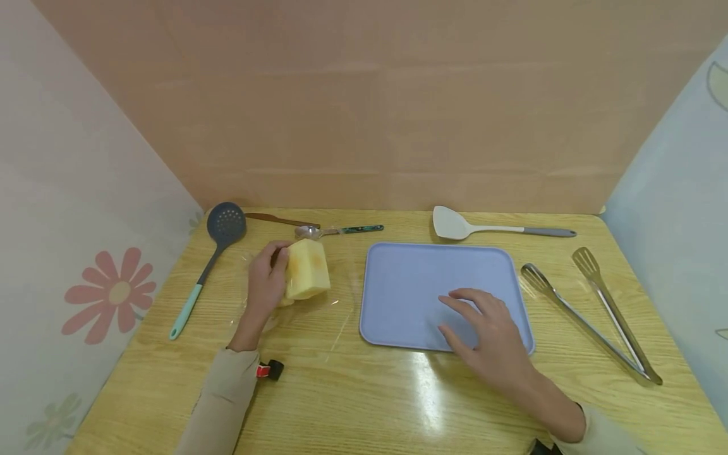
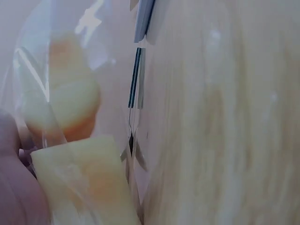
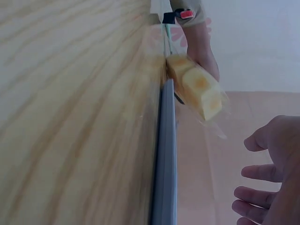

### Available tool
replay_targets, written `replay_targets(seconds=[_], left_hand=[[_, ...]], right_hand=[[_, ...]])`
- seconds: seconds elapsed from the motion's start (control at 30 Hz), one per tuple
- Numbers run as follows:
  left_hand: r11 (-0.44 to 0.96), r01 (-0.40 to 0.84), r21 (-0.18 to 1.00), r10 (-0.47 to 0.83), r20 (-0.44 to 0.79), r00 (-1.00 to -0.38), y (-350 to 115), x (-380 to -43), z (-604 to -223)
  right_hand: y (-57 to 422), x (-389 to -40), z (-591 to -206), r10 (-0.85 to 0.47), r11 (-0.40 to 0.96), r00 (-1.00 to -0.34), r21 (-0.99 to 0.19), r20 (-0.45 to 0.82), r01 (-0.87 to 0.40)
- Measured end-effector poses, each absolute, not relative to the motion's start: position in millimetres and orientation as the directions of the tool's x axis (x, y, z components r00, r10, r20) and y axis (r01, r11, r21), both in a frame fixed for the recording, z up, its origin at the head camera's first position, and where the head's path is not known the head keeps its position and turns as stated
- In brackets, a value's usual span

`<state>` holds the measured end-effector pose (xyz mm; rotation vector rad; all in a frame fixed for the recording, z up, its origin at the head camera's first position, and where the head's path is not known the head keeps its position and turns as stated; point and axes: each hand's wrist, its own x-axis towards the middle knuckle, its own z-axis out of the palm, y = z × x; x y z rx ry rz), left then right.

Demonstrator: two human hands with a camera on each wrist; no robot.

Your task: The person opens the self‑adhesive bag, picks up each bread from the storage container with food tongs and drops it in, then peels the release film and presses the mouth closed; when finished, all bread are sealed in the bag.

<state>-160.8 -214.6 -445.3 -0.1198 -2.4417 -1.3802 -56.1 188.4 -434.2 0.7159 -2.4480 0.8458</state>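
At the left of the table my left hand [image 1: 267, 275] grips pale yellow bread [image 1: 308, 268] with browned patches. Clear plastic [image 2: 70, 89] wraps around it, and the left wrist view shows more than one piece of bread [image 2: 82, 187] inside. The left fingertips are partly hidden behind the bread. Over the front right part of a light blue tray [image 1: 421, 278] hovers my right hand [image 1: 491, 335], its fingers spread and nothing between them. In the right wrist view the right hand [image 3: 276, 178] is apart from the bagged bread [image 3: 199, 86].
A slotted skimmer [image 1: 226, 224] with a mint handle lies at the far left. Behind the bread are a brown knife [image 1: 281, 220] and a spoon [image 1: 341, 230]. A white spatula [image 1: 452, 224] lies behind the tray, and metal tongs [image 1: 597, 328] lie spread at the right.
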Motion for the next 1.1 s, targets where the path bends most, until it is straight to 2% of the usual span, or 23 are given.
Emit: replay_targets(seconds=[0.23, 0.4, 0.53, 0.83, 1.1], left_hand=[[0.376, 0.241, 0.895, -0.184, 0.327, -0.927, -206.7, -159.1, -441.8], [0.409, 0.254, 0.876, -0.146, 0.337, -0.930, -191.1, -149.9, -424.6], [0.364, 0.221, 0.905, -0.168, 0.297, -0.940, -187.4, -144.7, -415.1], [0.121, 0.235, 0.964, -0.281, 0.260, -0.924, -201.6, -160.6, -440.4], [-0.142, 0.315, 0.939, -0.385, 0.241, -0.891, -191.7, -157.6, -441.8]], right_hand=[[160.1, -54.4, -434.8, -0.356, 0.642, -0.766, -0.455, 0.535, -0.617], [143.3, -54.8, -438.3, -0.375, 0.620, -0.775, -0.483, 0.509, -0.618], [134.7, -55.3, -441.9, -0.388, 0.612, -0.785, -0.501, 0.483, -0.611], [121.6, -58.1, -441.2, -0.382, 0.598, -0.835, -0.583, 0.396, -0.550], [102.1, -67.4, -433.0, -0.350, 0.454, -0.871, -0.751, 0.345, -0.480]])
